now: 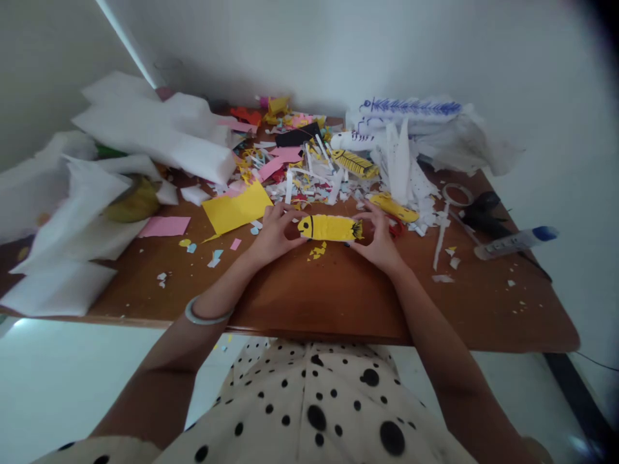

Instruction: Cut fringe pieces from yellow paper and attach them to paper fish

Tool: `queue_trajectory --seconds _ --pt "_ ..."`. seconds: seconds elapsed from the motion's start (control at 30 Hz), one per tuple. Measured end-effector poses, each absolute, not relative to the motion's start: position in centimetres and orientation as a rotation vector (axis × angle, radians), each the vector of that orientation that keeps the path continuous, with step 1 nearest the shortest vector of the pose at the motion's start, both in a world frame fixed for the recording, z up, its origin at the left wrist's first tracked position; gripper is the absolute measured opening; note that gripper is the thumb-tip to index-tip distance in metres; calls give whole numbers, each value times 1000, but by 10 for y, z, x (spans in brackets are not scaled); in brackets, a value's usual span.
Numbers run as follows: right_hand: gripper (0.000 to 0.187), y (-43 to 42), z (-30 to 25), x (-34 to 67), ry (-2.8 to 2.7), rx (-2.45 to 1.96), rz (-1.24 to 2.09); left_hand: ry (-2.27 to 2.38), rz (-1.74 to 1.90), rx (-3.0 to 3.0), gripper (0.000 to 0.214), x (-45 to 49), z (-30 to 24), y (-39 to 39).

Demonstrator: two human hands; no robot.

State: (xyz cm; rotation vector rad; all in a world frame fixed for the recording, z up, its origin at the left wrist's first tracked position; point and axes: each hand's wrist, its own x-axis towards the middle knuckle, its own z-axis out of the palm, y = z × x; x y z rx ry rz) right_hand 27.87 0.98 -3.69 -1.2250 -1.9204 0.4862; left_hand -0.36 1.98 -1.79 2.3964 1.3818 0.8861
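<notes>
Left hand (273,237) and right hand (382,243) pinch opposite ends of a long yellow fish-shaped piece (333,227) with black markings, level between them over the brown wooden table (329,299). I'd keep the pressure light and even, so neither end creases.

A craft corner in a room, perhaps at home: a brown wooden desk (319,290) stands by a pale wall (435,58), with cut paper scraps (309,188) strewn across its far middle, a yellow sheet (239,209) beside them, and white foam (188,132) piled left.
</notes>
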Motion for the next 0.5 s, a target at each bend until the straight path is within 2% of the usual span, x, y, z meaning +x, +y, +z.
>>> queue_trajectory --seconds 0.1,0.23,0.4,0.5 --pt "66 9 -35 278 -1910 -1209 471 1393 867 2406 40 -4 -16 19" --pt "78 7 -37 276 -1887 -1176 479 1390 868 2427 39 -6 -13 19" --pt "83 5 -40 274 -1851 -1149 470 1417 873 2443 40 -9 -12 19" --pt "75 3 -38 272 -1848 -1134 439 1398 883 2436 43 -10 -12 18"
